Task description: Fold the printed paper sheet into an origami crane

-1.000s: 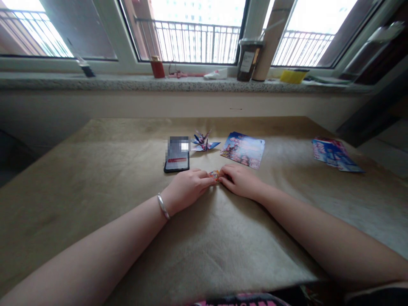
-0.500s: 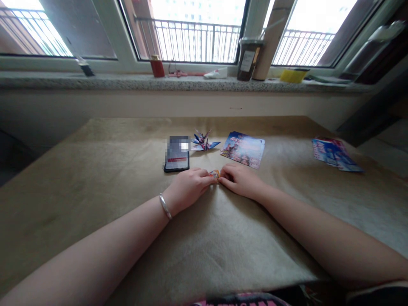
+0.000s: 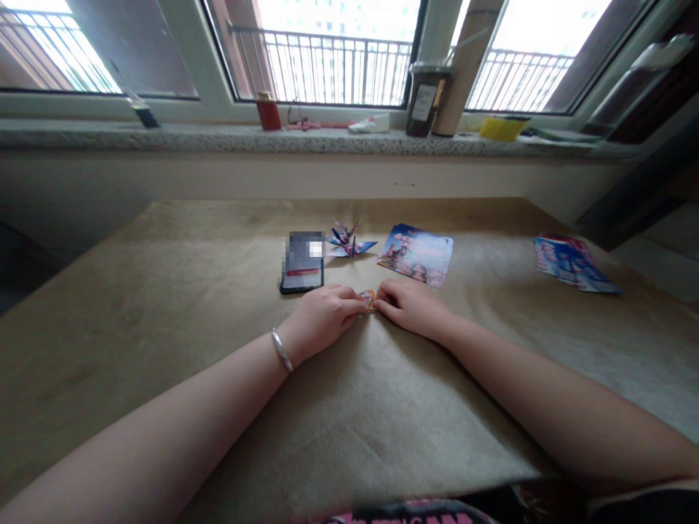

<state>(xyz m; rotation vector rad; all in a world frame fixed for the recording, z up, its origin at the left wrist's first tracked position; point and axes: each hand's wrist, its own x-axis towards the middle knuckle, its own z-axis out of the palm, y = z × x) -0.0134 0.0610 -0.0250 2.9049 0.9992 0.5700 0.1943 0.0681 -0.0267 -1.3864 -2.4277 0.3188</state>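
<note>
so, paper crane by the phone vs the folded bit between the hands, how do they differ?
The paper crane is finished, wings spread, standing free on the table; the small folded paper is pinched flat between the left hand and right hand. The crane is mostly blue and larger; the folded paper shows orange and is mostly hidden. Both are patterned paper.

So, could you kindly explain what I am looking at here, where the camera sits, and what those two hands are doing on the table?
There is no machine here: the camera is worn on a person's head and looks forward and down at their own bare hands. The left hand, with a silver bracelet on its wrist, and the right hand pinch a small folded paper between them on the tan table cover. Beyond lie a phone, a finished paper crane, a printed paper sheet and, far right, more sheets. A window sill with small containers runs behind.
</note>
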